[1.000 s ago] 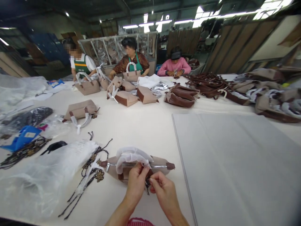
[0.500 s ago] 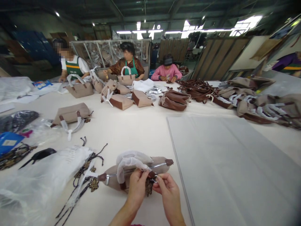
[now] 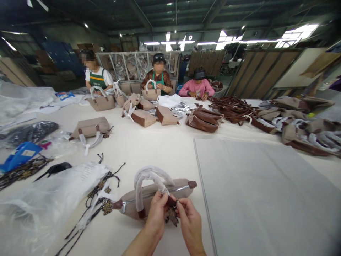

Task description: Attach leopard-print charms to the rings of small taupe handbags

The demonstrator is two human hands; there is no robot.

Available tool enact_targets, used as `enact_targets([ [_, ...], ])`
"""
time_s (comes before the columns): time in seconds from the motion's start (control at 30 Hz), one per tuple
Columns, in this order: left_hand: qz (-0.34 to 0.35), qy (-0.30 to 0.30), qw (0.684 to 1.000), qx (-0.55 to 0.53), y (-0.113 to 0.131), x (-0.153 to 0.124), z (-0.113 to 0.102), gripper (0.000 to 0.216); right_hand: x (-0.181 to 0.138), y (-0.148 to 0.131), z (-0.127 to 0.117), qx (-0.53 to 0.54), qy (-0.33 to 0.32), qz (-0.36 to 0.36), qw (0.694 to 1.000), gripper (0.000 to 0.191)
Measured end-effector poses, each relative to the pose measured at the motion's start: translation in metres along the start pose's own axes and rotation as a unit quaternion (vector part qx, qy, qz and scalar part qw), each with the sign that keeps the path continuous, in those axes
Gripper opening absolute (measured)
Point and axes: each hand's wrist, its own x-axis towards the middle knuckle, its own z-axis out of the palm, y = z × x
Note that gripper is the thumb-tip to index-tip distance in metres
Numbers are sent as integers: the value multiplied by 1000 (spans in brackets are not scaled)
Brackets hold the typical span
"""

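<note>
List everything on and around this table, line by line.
handbag: one, beige with wrapped white handles, in front of the person
charm: one, leopard print, hanging between both hands
leopard straps: several, left of the handbag
plastic bag: one, clear, front left
grey sheet: one, right half of table
finished handbags: many, beige and brown, far side
brown straps: a pile, far right
co-workers: three, seated at far edge
left hand: on the handbag's handle base
right hand: pinching the charm's ring
</note>
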Motion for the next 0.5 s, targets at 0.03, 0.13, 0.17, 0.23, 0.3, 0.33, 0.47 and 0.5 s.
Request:
enact_targets([
  [0.03, -5, 1, 1000, -7, -3, 1, 0, 39, 1, 1, 2, 31, 6, 14, 999, 35],
  [0.13, -1, -17, 1000, 7, -9, 2, 0, 40, 2, 0, 7, 132, 30, 71, 988, 40],
  [0.17, 4, -25, 999, 19, -9, 2, 0, 40, 2, -2, 8, 162, 32, 94, 982, 41],
  [0.23, 17, -37, 998, 50, -6, 2, -2, 39, 2, -6, 6, 195, 6, 134, 972, 42],
  [0.3, 29, -43, 994, 91, 3, 0, -3, 37, 2, -10, -1, 172, -51, 145, 973, 43],
  [0.33, 36, -46, 992, 114, 9, -1, -4, 34, 2, -11, -7, 150, -75, 139, 976, 45],
  [0.47, 77, -62, 972, 211, 37, -2, -5, 22, 2, -13, -32, 6, -84, 36, 996, 46],
  [0.5, 88, -70, 966, 234, 43, -1, -4, 19, 2, -14, -35, -39, -90, 6, 995, 42],
])
